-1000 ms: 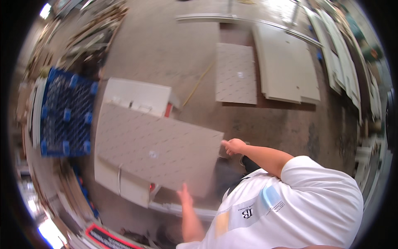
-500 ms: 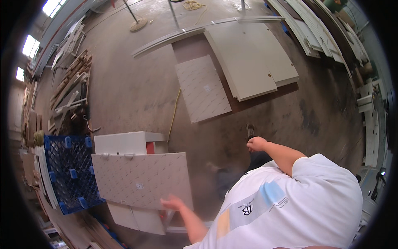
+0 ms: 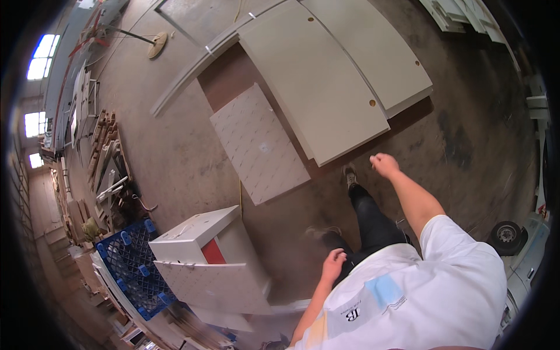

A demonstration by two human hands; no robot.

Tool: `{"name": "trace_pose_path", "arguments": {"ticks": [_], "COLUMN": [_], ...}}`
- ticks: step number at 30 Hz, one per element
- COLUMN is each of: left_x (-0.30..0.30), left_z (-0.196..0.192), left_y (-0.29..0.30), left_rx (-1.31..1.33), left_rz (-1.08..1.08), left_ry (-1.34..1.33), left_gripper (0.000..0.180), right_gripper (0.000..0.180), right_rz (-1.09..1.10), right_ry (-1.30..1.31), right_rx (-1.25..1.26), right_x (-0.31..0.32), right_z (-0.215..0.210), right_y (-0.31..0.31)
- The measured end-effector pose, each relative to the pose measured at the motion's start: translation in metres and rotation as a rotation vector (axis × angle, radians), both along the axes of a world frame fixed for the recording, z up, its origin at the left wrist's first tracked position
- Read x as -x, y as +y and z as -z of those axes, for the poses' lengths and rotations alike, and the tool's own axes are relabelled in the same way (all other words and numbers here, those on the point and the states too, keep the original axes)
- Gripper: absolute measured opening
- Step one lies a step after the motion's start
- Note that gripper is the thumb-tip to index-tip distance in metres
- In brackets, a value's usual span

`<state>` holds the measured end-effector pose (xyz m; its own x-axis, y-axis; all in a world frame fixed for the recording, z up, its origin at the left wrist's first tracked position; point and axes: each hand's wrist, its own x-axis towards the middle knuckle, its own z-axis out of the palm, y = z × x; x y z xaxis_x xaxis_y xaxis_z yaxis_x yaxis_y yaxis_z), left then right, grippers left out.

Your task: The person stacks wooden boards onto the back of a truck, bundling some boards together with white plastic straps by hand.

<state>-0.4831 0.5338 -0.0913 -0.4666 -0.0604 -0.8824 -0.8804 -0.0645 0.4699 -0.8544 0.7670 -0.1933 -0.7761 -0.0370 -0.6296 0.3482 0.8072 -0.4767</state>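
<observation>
My left hand (image 3: 333,264) hangs beside my thigh with its fingers loosely apart, holding nothing that I can see. My right hand (image 3: 385,165) reaches forward over the floor with its fingers curled in, and nothing shows in it. Closest to the right hand are large cream panels (image 3: 315,87), stacked flat on a brown sheet (image 3: 230,79). A film-covered panel (image 3: 262,146) lies left of them, partly on that sheet. Left of my legs stands a white cabinet (image 3: 195,230) with a red patch inside. Against it rests another film-covered panel (image 3: 216,283), touched by neither hand.
A blue plastic pallet (image 3: 137,268) stands beyond the cabinet, near a pile of scrap boards (image 3: 108,157). A long metal rail (image 3: 192,76) lies along the brown sheet. At right are a wheel (image 3: 505,236) and white boards (image 3: 466,17).
My left hand has come away from the film-covered panel by the cabinet to beside my thigh. My right hand has swung forward. The view has turned, and the stacked cream panels appear nearer.
</observation>
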Motion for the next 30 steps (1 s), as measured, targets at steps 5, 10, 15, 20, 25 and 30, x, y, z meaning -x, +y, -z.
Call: {"name": "trace_pose_path", "arguments": {"ticks": [5,10,15,20,25,30], "left_x": [0.073,0.085,0.074,0.099,0.208,0.311], "left_z": [-0.029,-0.001,0.016,0.040,0.058,0.069], "left_y": [0.022,0.013,0.012,0.004,-0.032,-0.075], "left_rx": [-0.146,0.014,0.029,0.053,0.335,0.942], "left_rz": [-0.142,-0.246,-0.296,-0.258,-0.044,0.065], "left_ry": [-0.064,-0.248,-0.358,-0.283,0.055,0.323], "left_gripper": [0.034,0.031,0.030,0.027,0.030,0.050], "right_gripper": [0.047,0.056,0.054,0.063,0.062,0.056], "right_rz": [0.256,0.335,0.183,0.116,0.110,0.098], "right_ry": [0.101,0.056,0.063,-0.031,0.112,0.182], "right_rx": [-0.162,-0.246,-0.233,-0.214,-0.195,0.011], "right_x": [0.128,0.212,0.229,0.249,0.234,0.142], "right_z": [0.064,0.111,0.143,0.136,0.113,0.063], "right_y": [0.034,0.033,0.052,0.068,0.062,0.081]}}
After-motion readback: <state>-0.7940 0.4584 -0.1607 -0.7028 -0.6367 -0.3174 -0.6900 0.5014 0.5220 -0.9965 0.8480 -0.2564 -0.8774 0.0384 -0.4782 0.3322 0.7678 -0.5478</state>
